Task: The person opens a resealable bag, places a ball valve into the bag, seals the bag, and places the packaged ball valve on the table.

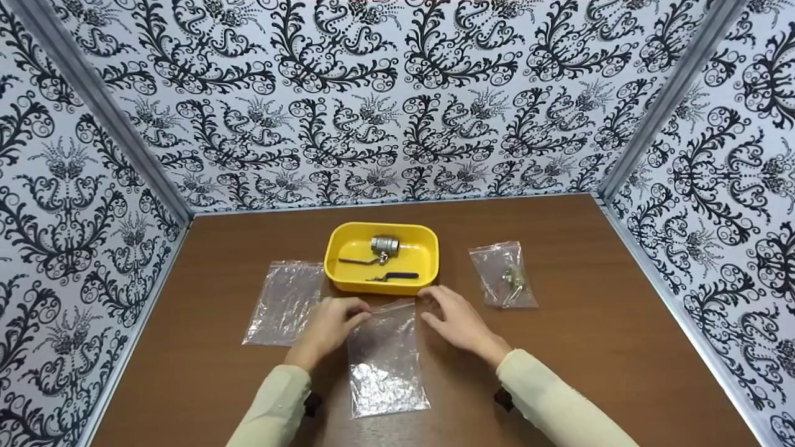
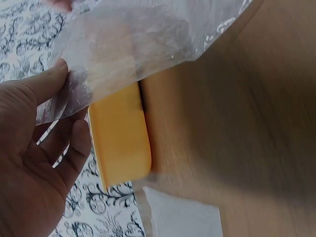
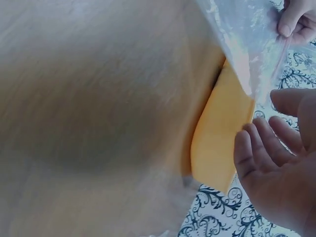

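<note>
A clear zip bag [image 1: 385,360] hangs in front of the yellow bin, its top corner pinched between the thumb and fingers of my left hand [image 1: 332,323]. In the left wrist view the thumb presses the zip bag [image 2: 128,49] near its zip edge. My right hand [image 1: 456,320] is at the bag's other top corner, fingers loosely bent and apart from the plastic in the right wrist view, where the right hand [image 3: 281,163] holds nothing. Inside the yellow bin [image 1: 428,282] lie a metal ball valve [image 1: 385,245] with a lever and a dark-handled lever [image 1: 400,275].
Left of the bin, a second clear bag [image 1: 282,304] lies flat on the brown table [image 1: 205,366]. To the right is a bag [image 1: 497,273] with small metal fittings [image 1: 513,279] inside. Patterned walls [image 1: 372,124] close off the back and both sides.
</note>
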`<state>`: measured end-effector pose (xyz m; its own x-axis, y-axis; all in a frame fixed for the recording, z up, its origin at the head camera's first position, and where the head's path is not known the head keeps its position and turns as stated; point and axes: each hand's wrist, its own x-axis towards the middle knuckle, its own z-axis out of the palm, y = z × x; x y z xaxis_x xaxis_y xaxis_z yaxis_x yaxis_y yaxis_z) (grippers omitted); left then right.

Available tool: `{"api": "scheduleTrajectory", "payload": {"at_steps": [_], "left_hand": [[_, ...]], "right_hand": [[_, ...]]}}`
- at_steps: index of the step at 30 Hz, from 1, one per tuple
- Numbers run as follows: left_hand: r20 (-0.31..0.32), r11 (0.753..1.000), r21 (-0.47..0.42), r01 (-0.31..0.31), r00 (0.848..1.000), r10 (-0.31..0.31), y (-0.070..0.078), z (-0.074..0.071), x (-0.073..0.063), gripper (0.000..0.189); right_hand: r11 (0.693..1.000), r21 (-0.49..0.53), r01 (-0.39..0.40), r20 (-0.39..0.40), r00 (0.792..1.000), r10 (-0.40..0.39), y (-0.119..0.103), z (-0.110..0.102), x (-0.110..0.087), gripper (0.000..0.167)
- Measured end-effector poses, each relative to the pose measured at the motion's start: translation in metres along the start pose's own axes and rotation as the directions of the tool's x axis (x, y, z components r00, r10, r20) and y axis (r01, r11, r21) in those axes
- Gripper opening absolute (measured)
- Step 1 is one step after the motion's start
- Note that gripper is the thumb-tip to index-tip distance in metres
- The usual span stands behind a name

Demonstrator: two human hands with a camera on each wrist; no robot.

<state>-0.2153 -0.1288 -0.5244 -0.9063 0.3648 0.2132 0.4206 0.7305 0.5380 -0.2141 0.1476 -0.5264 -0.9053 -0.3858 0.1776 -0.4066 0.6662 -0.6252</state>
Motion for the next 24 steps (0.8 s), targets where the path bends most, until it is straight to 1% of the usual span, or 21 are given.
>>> {"api": "scheduleTrajectory", "payload": {"at_steps": [6,10,14,16,20,24], "left_hand": [[-0.027,0.995,0.075,-0.061,0.998,0.063,0.016,0.010,0.004,0.013],[-0.036,0.992,0.082,-0.096,0.994,0.099,0.025,0.017,0.007,0.010],[-0.051,0.989,0.083,-0.124,0.990,0.128,0.033,0.023,0.008,0.010],[-0.061,0.987,0.088,-0.135,0.988,0.140,0.036,0.026,0.009,0.011],[-0.089,0.983,0.093,-0.160,0.982,0.168,0.041,0.030,0.011,0.011],[-0.098,0.981,0.090,-0.175,0.978,0.183,0.044,0.031,0.011,0.012]], "right_hand": [[0.998,-0.010,0.057,-0.062,0.996,-0.058,-0.006,0.002,0.002,0.039],[0.993,-0.043,0.114,-0.067,0.991,-0.117,-0.007,0.006,0.001,0.035],[0.981,-0.069,0.179,-0.067,0.981,-0.184,-0.006,0.010,0.001,0.027],[0.978,-0.067,0.198,-0.074,0.976,-0.203,-0.005,0.011,0.002,0.024],[0.977,-0.064,0.203,-0.080,0.975,-0.208,-0.005,0.010,0.002,0.019],[0.982,-0.051,0.183,-0.049,0.981,-0.186,-0.006,0.009,0.001,0.019]]}}
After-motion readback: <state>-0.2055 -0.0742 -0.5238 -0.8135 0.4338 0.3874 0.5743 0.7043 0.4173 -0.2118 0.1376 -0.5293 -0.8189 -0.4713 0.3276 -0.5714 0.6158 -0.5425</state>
